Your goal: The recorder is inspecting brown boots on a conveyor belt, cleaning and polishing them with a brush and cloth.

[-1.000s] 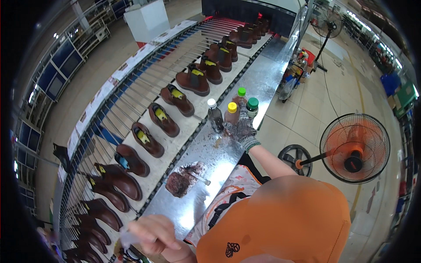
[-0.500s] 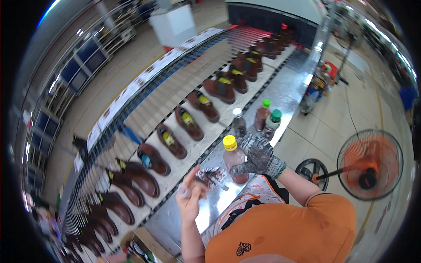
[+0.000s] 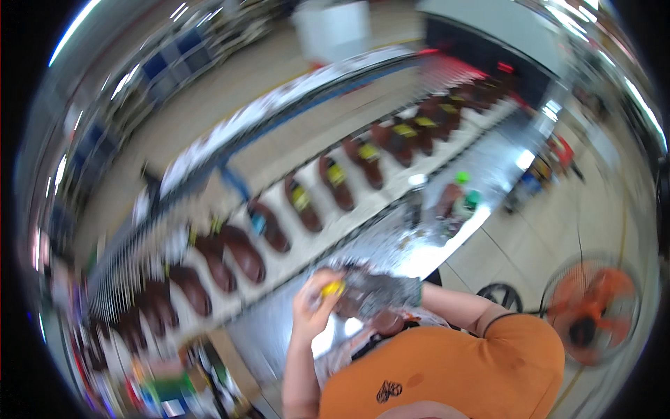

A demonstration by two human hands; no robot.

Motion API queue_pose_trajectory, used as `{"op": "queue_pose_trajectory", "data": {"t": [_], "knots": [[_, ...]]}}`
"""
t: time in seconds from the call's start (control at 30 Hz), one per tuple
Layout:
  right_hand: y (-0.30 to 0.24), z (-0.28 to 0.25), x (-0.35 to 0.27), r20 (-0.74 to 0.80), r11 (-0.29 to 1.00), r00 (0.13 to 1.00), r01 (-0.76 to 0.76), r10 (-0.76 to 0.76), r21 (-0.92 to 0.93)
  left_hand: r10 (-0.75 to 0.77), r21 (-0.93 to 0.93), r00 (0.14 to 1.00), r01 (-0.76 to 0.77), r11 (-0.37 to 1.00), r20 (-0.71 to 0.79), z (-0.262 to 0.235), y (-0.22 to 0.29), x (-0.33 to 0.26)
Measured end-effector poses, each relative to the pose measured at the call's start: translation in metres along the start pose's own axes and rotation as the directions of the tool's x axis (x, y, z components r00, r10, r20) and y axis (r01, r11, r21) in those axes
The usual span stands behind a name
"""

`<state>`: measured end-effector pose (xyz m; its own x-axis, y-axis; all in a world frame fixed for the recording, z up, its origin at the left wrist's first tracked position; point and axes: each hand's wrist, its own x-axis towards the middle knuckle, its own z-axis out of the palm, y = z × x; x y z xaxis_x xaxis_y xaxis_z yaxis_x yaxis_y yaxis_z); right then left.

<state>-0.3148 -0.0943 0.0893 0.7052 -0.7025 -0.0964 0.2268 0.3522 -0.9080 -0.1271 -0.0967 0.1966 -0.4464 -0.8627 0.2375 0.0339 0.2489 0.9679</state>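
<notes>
In front of my chest I hold a clear plastic bottle (image 3: 386,322), tipped over toward the left, with brownish content. My right hand (image 3: 380,295), in a grey knit glove, is closed around its body and hides most of it. The bare fingers of my left hand (image 3: 311,306) are closed on the yellow cap (image 3: 333,288); whether the cap has turned is too blurred to see. Beyond my hands, brown shoes (image 3: 244,257), several with yellow pieces inside, stand in a row on a white conveyor belt (image 3: 276,269).
On the metal ledge (image 3: 269,349) are a white-capped bottle (image 3: 414,202) and two green-capped bottles (image 3: 452,202). An open cardboard box (image 3: 234,359) sits at lower left. An orange fan (image 3: 590,314) stands at right. The belt's far end meets a dark machine opening (image 3: 481,56).
The bottle has tipped from upright and moved down and left with my gloved hand. My left hand has closed on its yellow cap. The view has shifted, and the shoes appear farther right.
</notes>
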Motion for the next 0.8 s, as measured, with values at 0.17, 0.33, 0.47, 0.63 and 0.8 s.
{"op": "queue_pose_trajectory", "data": {"t": [0.17, 0.33, 0.47, 0.63, 0.8], "knots": [[-0.041, 0.028, -0.001, 0.043, 0.599, 0.876, 0.364, -0.481, -0.713, -0.088, -0.061, 0.978, 0.077, 0.995, -0.19, 0.004, -0.012, -0.01], [-0.104, 0.049, -0.061, -0.333, 0.702, 0.896, -0.033, -0.295, -0.711, -0.078, -0.032, 0.98, 0.073, 0.997, -0.181, 0.039, -0.023, 0.022], [-0.09, 0.037, -0.067, -0.38, 0.571, 0.791, -0.047, -0.48, -0.82, -0.085, -0.027, 0.969, 0.081, 0.996, -0.233, 0.058, -0.027, 0.03], [-0.088, 0.032, -0.069, -0.428, 0.511, 0.785, -0.168, -0.448, -0.843, -0.105, 0.003, 0.961, 0.109, 0.994, -0.256, 0.065, -0.027, 0.031], [-0.061, 0.009, -0.07, -0.368, 0.405, 0.735, -0.138, -0.57, -0.904, -0.081, 0.017, 0.899, 0.098, 0.995, -0.43, 0.037, -0.023, 0.035]]}}
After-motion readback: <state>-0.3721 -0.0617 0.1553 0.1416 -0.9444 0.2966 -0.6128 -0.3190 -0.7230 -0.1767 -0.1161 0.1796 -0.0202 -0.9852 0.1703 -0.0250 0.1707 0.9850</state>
